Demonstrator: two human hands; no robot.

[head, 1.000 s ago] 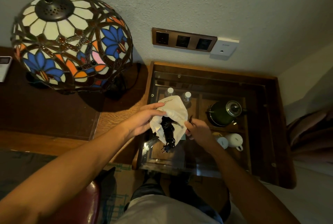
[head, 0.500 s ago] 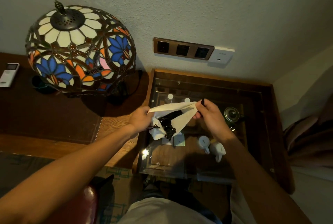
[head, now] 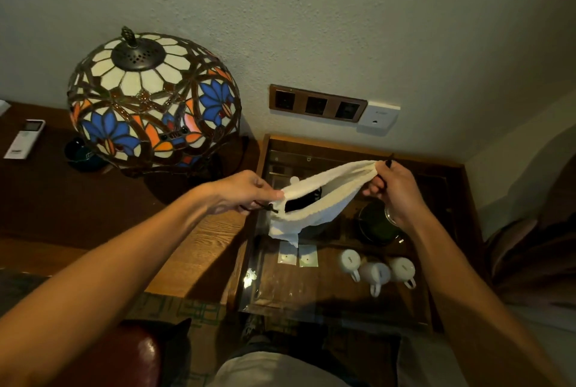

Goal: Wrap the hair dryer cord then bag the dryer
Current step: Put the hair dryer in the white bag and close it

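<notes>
A white cloth drawstring bag (head: 324, 199) hangs stretched between both hands above the glass-topped cabinet (head: 343, 280). My left hand (head: 246, 192) pinches its left end with the dark drawstring. My right hand (head: 394, 187) grips the right end, also holding a dark cord. A sliver of the black hair dryer (head: 304, 201) shows through the bag's mouth; the rest is hidden inside.
A stained-glass lamp (head: 152, 100) stands on the wooden desk (head: 202, 246) at left, with a white remote (head: 25, 139) beyond it. Under the glass lie a green kettle (head: 378, 224), three white cups (head: 375, 271) and two sachets. Wall sockets (head: 318, 103) are behind.
My hands moved apart and upward, pulling the bag's mouth out flat. The dryer sank deeper into the bag. The view tilted upward.
</notes>
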